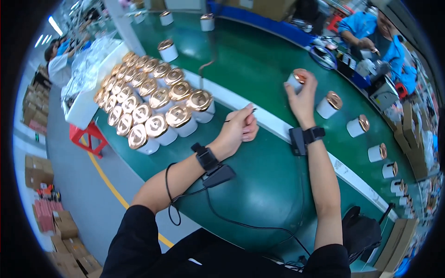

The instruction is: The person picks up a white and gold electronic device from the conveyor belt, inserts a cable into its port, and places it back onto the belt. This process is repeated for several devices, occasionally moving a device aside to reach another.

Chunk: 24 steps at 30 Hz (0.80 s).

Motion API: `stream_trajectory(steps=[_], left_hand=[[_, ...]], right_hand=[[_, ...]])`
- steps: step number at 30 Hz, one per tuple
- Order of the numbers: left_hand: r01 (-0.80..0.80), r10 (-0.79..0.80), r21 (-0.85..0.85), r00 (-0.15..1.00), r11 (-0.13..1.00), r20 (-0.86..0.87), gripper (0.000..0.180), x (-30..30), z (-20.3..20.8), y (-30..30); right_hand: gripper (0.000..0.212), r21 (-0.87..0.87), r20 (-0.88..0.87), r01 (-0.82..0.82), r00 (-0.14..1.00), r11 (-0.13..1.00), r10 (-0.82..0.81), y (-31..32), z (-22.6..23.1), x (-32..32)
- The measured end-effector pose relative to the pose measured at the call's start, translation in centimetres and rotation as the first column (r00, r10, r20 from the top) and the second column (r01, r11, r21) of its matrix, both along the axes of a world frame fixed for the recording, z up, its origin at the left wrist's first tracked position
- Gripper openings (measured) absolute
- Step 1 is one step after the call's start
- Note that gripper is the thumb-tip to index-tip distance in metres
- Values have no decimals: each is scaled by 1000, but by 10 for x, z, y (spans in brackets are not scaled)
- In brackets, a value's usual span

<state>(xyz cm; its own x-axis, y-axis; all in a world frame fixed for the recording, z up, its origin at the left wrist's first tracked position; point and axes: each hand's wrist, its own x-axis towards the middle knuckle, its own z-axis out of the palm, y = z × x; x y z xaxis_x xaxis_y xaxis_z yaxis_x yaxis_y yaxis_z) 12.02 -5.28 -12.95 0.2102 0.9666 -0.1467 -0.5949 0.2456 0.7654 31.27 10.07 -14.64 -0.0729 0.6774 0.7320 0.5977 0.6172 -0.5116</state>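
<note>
My right hand (304, 98) is closed around a white cylindrical container with a shiny copper-coloured top (293, 82), over the green belt beyond the white rail. My left hand (238, 129) is closed on a thin dark stick-like tool (254, 110). One end of it pokes out by the thumb and a thin bit shows on the other side; its exact kind is hidden by the fingers. To the left of that hand, many similar containers stand packed in rows, the nearest being a copper-topped container (200, 105). Both wrists wear black strapped devices.
A white rail (273, 124) divides the green table (241, 185) from the belt (250, 60). Along the belt at right stand several containers (330, 104). A black cable (250, 226) trails from my left wrist. Another person in blue (394, 55) works across the belt. A red stool (90, 139) stands at left.
</note>
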Motion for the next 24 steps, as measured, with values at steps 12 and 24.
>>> stream_trajectory(steps=[12,24], left_hand=[[-68,68,-27,998,997,-5,39,2,-17,4],[1,-4,106,1000,994,23,36,17,-10,4]], right_hand=[[27,261,-265,-66,955,963,137,-46,7,-1],[45,-101,-535,-71,845,992,6,-68,-12,4]])
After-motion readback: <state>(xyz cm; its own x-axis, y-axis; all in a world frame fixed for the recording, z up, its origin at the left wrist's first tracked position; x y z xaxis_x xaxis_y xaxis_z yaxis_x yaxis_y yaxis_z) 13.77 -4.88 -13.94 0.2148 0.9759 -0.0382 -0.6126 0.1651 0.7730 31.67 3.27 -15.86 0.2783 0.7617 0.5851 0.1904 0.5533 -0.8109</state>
